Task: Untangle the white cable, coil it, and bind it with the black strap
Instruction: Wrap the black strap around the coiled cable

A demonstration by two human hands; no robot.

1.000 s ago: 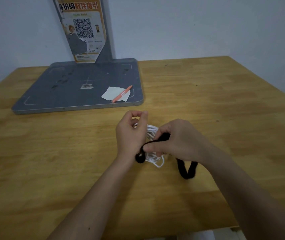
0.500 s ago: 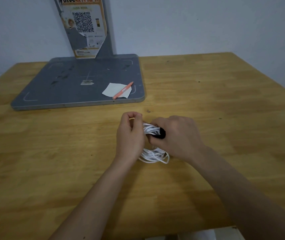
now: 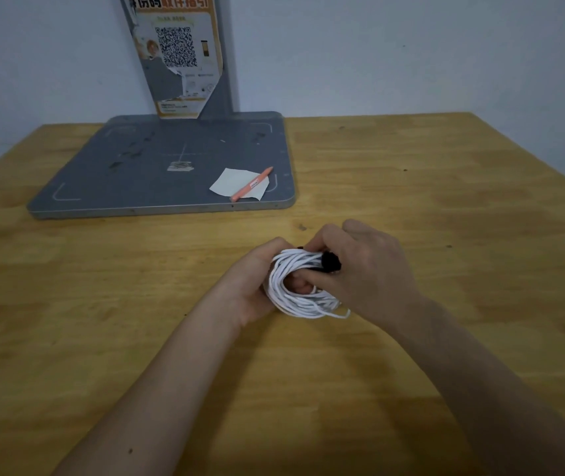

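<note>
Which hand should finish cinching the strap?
Right. The right hand already pinches the black strap at the top of the white cable coil, while the left hand cradles the coil from the side, so it's better kept as the support.

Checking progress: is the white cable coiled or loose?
Coiled: the white cable forms a ring of stacked loops between both hands, black strap at its top.

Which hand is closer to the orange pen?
Left. The left hand sits almost straight below the orange pen; the right hand is farther off to the side.
</note>
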